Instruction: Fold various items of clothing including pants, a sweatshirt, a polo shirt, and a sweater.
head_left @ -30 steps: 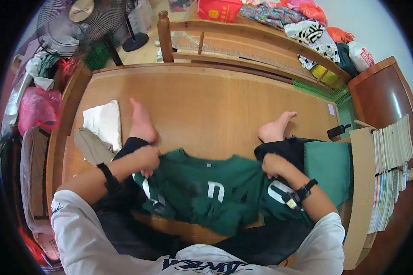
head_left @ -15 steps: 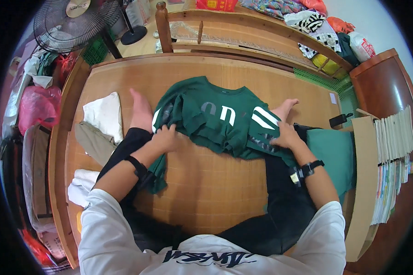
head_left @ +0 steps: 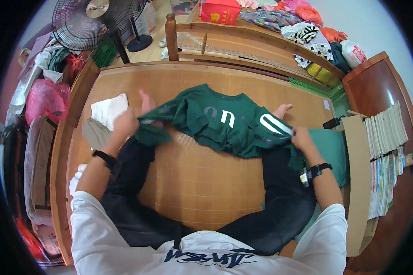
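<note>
Basically, green long-sleeved sweatshirt lies spread on the mat-covered bed, between the person's legs in black trousers, neckline pointing away, hem bunched. Left hand, a bit blurred, has its grip closed round one sleeve's end, pulled out sideways; finger detail can't be told. Right hand has its grip closed on the other sleeve, fingers curled just beside the white stripe print. Both sleeves extend outward over the legs. White folded garment and khaki garment overlap near left hand. Green pillow sits right of right hand, next to cardboard box with upright books.
</note>
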`<control>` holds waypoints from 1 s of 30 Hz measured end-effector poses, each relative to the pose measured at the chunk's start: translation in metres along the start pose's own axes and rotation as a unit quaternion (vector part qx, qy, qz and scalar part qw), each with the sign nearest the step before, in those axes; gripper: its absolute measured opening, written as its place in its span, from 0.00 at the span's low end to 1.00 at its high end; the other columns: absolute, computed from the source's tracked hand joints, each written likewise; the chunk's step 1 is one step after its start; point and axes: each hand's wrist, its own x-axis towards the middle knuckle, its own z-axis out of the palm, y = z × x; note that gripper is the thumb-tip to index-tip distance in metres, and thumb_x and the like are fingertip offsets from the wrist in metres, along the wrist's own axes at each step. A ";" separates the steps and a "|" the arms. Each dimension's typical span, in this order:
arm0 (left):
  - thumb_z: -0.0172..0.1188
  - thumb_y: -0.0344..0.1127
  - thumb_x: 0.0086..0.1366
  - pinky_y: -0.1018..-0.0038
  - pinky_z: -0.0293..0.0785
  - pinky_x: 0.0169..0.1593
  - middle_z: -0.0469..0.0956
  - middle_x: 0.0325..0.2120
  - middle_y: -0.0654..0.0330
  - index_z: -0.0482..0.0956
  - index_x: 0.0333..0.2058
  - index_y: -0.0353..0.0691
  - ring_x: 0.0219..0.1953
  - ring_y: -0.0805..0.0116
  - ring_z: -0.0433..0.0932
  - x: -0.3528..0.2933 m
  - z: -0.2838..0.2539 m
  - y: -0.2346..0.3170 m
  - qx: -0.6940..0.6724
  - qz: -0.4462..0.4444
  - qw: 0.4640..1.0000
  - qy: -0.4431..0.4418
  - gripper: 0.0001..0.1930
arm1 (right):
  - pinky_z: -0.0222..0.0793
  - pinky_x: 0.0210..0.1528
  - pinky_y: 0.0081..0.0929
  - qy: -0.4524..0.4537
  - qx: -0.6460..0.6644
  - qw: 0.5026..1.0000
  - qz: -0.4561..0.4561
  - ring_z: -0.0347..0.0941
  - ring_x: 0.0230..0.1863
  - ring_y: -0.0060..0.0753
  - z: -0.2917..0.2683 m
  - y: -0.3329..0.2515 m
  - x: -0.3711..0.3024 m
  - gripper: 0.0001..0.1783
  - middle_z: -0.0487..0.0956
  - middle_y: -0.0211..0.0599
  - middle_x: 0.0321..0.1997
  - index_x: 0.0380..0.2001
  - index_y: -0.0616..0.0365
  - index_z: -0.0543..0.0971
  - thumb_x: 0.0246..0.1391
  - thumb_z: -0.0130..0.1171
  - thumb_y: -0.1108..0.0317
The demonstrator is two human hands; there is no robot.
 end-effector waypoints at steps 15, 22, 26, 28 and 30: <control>0.63 0.31 0.43 0.59 0.65 0.51 0.63 0.53 0.50 0.62 0.55 0.46 0.52 0.51 0.65 -0.021 0.062 0.091 -0.063 0.227 0.968 0.081 0.36 | 0.67 0.45 0.36 -0.004 0.198 0.972 -0.124 0.69 0.45 0.49 -0.011 -0.104 0.013 0.23 0.74 0.48 0.41 0.38 0.59 0.76 0.33 0.62 0.63; 0.53 0.28 0.50 0.66 0.63 0.49 0.67 0.46 0.60 0.72 0.43 0.48 0.50 0.59 0.65 -0.046 0.109 0.155 0.016 0.368 0.927 0.069 0.19 | 0.70 0.41 0.44 -0.118 -0.016 0.972 -0.203 0.70 0.42 0.53 0.096 -0.169 -0.032 0.34 0.70 0.50 0.42 0.48 0.51 0.68 0.32 0.65 0.59; 0.52 0.28 0.51 0.67 0.64 0.40 0.70 0.29 0.62 0.75 0.29 0.44 0.39 0.62 0.69 -0.037 0.109 0.149 -0.049 0.365 0.926 0.079 0.06 | 0.70 0.39 0.43 -0.053 0.035 0.976 -0.207 0.73 0.36 0.52 0.121 -0.154 -0.011 0.19 0.74 0.48 0.35 0.40 0.55 0.75 0.37 0.55 0.70; 0.52 0.28 0.52 0.67 0.65 0.40 0.71 0.29 0.61 0.75 0.30 0.44 0.38 0.61 0.70 -0.037 0.097 0.143 -0.085 0.367 0.924 0.068 0.06 | 0.70 0.39 0.43 -0.030 0.066 0.974 -0.215 0.73 0.35 0.51 0.112 -0.150 -0.009 0.16 0.75 0.48 0.32 0.35 0.57 0.77 0.38 0.52 0.73; 0.54 0.30 0.52 0.67 0.65 0.40 0.71 0.28 0.59 0.74 0.30 0.43 0.35 0.59 0.71 -0.047 0.068 0.131 -0.079 0.388 0.918 0.012 0.05 | 0.70 0.38 0.41 -0.054 0.116 0.961 -0.245 0.74 0.34 0.50 0.089 -0.146 -0.011 0.12 0.77 0.48 0.30 0.27 0.60 0.80 0.35 0.50 0.73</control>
